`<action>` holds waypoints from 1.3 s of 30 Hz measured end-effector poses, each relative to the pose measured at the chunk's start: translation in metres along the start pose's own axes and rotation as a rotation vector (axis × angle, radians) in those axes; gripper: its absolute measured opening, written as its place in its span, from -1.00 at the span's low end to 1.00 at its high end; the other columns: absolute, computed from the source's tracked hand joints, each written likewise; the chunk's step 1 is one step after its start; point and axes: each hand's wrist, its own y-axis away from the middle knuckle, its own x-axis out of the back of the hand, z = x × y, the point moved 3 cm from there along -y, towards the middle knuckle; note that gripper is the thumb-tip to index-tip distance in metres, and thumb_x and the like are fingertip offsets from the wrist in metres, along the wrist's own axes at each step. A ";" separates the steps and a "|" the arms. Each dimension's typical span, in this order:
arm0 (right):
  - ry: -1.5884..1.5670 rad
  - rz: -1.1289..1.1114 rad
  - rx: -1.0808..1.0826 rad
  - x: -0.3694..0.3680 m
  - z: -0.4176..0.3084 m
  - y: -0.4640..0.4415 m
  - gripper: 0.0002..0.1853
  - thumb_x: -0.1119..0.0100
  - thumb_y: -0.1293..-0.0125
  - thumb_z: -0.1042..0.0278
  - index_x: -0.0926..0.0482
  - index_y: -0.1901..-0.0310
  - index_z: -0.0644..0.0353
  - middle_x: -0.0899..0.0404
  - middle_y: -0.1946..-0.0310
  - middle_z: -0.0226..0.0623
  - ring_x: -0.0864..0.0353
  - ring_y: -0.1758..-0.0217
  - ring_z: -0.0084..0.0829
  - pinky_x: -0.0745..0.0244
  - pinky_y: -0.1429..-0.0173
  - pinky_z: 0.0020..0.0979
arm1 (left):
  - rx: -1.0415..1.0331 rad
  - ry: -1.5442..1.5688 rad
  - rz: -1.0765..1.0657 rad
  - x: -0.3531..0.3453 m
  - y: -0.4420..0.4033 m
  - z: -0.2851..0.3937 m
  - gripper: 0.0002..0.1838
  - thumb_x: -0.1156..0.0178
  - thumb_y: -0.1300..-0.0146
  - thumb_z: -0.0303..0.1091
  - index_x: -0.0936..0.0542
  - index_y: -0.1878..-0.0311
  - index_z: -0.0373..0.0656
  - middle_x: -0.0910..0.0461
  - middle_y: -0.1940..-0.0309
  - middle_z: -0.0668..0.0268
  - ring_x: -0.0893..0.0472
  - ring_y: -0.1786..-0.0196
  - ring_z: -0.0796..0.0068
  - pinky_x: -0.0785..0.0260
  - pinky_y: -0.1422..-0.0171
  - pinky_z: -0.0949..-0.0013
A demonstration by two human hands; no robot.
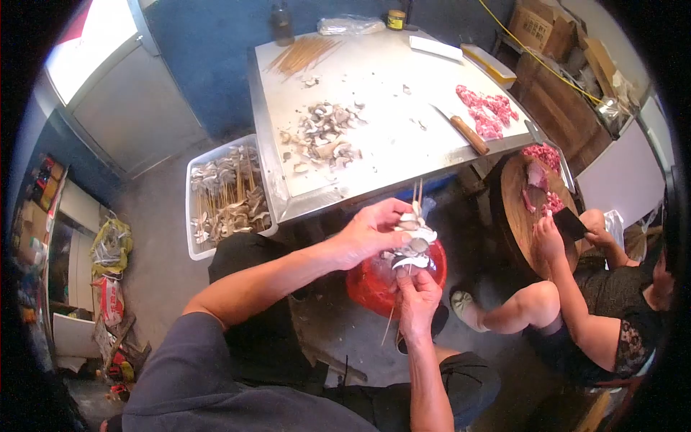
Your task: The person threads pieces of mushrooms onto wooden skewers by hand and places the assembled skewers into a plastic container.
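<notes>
Grey-white mushroom pieces are threaded on thin wooden skewers between my hands, above a red container. My left hand pinches the upper mushroom pieces, near the skewer tips. Lower down, my right hand is closed around the skewers, whose ends stick out below it. On the white table lie a pile of loose mushroom pieces and a fan of bare skewers. A white bin at the left holds many filled mushroom skewers.
At the right a co-worker holds a cleaver over meat on a round chopping block. A wooden-handled knife and red meat lie on the table's right. Cardboard boxes stand at the back right.
</notes>
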 end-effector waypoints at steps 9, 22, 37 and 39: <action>0.192 -0.225 -0.004 -0.016 0.021 0.018 -0.75 -0.16 -0.41 0.28 -0.63 0.08 0.31 -0.63 0.42 -0.45 -0.52 0.35 -0.69 -0.43 0.22 -0.60 | -0.506 -0.238 0.509 0.100 0.038 0.158 -0.72 -0.16 -0.30 -0.46 -0.47 -0.06 -0.23 -0.64 0.10 0.11 -0.68 0.10 0.32 -0.57 -0.06 0.22; 0.378 -0.262 -0.072 -0.030 0.062 -0.001 -0.80 -0.16 -0.38 0.34 -0.65 0.17 0.30 -0.63 0.50 -0.44 -0.53 0.45 -0.68 -0.42 0.35 -0.57 | 0.217 -1.130 0.897 0.353 0.179 0.164 -0.57 -0.31 -0.19 -0.34 -0.54 -0.11 -0.28 -0.63 0.15 0.18 -0.61 0.18 0.42 -0.47 0.06 0.31; 0.448 -0.292 -0.149 -0.041 0.088 -0.011 -0.81 -0.15 -0.35 0.38 -0.65 0.19 0.34 -0.62 0.51 -0.40 -0.55 0.40 -0.61 -0.45 0.28 -0.52 | 0.614 -1.881 -0.074 0.293 0.173 0.116 -0.71 -0.22 0.18 -0.51 -0.70 0.28 -0.11 -0.63 0.38 0.28 -0.55 -0.03 0.30 -0.23 -0.24 0.07; 0.456 -0.296 -0.162 -0.039 0.092 -0.009 -0.81 -0.15 -0.34 0.38 -0.65 0.20 0.35 -0.62 0.51 -0.40 -0.55 0.40 -0.61 -0.45 0.27 -0.52 | 0.504 -1.840 -0.318 0.281 0.173 0.098 -0.71 -0.22 0.19 -0.54 -0.66 0.28 -0.14 -0.61 0.26 0.24 -0.46 -0.15 0.22 -0.05 -0.36 -0.04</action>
